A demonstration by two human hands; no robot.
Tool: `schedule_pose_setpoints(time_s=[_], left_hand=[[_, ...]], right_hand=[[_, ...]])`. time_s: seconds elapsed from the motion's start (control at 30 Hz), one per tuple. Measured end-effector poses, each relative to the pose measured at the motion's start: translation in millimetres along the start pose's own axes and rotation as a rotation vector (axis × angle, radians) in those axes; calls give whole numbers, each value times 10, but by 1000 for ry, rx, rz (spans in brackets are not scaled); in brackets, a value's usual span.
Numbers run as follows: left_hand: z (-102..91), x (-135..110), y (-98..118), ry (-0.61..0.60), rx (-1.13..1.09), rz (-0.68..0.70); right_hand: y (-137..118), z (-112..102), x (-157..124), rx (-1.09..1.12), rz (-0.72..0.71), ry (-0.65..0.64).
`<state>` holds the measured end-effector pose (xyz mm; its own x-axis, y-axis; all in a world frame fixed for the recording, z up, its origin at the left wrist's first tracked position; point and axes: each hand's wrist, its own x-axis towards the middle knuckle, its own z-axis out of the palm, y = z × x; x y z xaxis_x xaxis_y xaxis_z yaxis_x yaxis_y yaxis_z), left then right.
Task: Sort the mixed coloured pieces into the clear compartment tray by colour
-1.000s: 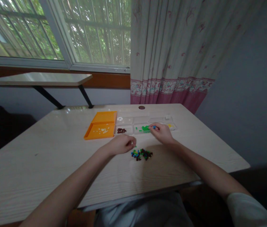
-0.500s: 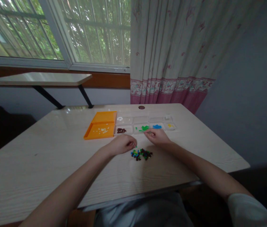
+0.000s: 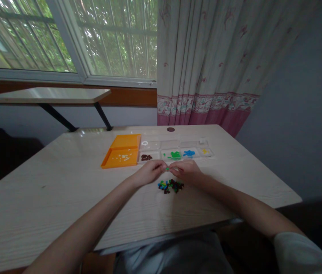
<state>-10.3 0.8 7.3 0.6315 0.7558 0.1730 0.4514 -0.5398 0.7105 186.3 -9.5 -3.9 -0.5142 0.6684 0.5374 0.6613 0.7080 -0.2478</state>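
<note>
Left hand [image 3: 149, 172], right hand [image 3: 186, 171] fingertips touch mid-frame, both pinching green piece [image 3: 167, 168]; bead pile [image 3: 170, 186] just below, equally near both.

place: home room | cues: floral curtain [image 3: 206, 57]; barred window [image 3: 64, 38]; wooden desk [image 3: 64, 198]

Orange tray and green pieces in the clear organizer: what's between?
Head view: a clump of dark brown pieces in the clear organizer.
</note>
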Motion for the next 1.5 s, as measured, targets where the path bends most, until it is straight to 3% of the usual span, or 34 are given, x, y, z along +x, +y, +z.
schedule_pose_setpoints(time_s=[0.13,0.23,0.4,0.6,0.9,1.23,1.5], left_hand=[[-4,0,38,-8,-50,-26],[-64,-20,95,-15,-45,-51],[-170,-83,75,-199,55,-40],[-149,-93,-8,-256,177,-13],[-154,-85,-31,-212,250,-12],[-170,-77,96,-255,299,50],[-155,-73,13,-239,339,57]], right_hand=[[6,19,-10,-54,-39,31],[40,11,-1,-75,-73,147],[126,-135,23,-54,-73,356],[187,-265,21,-49,-43,442],[191,-262,18,-51,-44,444],[193,-243,30,-45,-60,450],[216,-226,19,-39,-39,422]])
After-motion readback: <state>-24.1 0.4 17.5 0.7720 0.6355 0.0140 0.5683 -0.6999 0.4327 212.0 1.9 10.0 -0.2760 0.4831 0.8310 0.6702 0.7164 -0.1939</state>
